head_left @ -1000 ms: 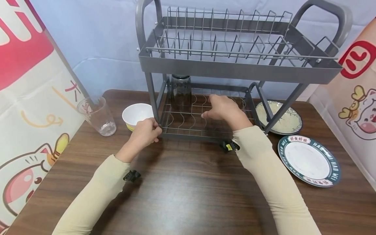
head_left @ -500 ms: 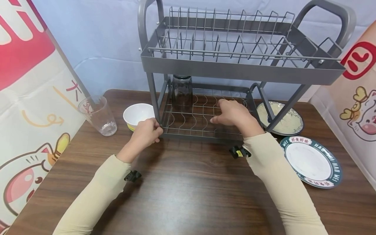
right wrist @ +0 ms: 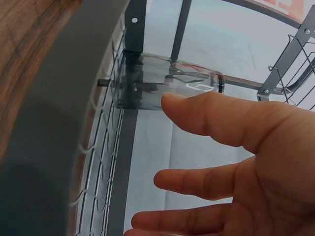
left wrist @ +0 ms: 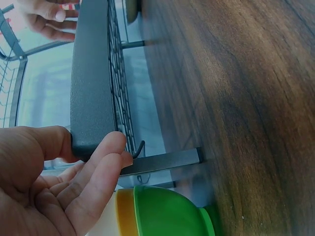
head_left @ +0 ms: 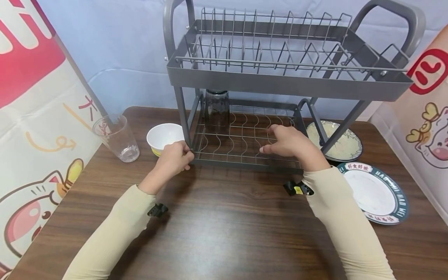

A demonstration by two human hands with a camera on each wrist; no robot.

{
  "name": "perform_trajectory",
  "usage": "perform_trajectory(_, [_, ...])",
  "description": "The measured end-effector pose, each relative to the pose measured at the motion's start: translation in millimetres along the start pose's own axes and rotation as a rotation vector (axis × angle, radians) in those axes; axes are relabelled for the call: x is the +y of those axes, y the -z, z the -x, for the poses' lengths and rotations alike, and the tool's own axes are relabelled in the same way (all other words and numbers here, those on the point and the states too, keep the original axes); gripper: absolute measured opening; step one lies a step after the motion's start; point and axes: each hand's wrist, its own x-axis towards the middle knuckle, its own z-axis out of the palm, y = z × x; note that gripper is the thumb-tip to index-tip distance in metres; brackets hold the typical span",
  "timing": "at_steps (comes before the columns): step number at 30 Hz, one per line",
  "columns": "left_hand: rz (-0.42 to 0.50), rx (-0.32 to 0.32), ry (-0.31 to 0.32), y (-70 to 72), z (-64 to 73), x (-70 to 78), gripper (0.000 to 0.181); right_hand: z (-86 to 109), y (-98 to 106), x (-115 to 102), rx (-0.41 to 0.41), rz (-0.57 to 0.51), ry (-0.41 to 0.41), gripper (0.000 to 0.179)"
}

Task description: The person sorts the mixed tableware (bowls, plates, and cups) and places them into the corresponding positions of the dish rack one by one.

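A grey two-tier dish rack [head_left: 287, 86] stands on the wooden table. My left hand [head_left: 171, 158] holds the front left corner of its lower tier; in the left wrist view that hand [left wrist: 54, 191] has thumb and fingers on either side of the rail's end. Over the wire floor of the lower tier hovers my right hand [head_left: 288, 144], fingers spread and nothing in them. A see-through drinking glass [head_left: 216, 111] stands at the left of this tier, looking upside down. In the right wrist view the glass [right wrist: 147, 83] appears beyond the thumb, apart from it.
Left of the rack are a white bowl [head_left: 164, 135], green and yellow outside, and a tall clear cup [head_left: 122, 140]. To the right lie a patterned plate [head_left: 344, 144], partly behind a rack leg, and a green-rimmed plate [head_left: 399, 194], partly covered by my right sleeve.
My right hand has moved rightward over the lower tier, away from the glass. The left hand stays at the rack's corner.
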Motion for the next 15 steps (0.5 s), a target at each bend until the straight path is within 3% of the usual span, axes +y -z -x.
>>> perform_trajectory(4, [0.000, -0.003, 0.000, -0.3, 0.2, -0.3, 0.012, 4.5, -1.7, 5.4, -0.020, -0.005, -0.018, 0.069])
perform_trajectory(15, [0.007, 0.007, -0.021, -1.6, -1.1, -2.0, 0.012, 22.9, -0.9, 20.7, 0.029, -0.046, 0.014, 0.068])
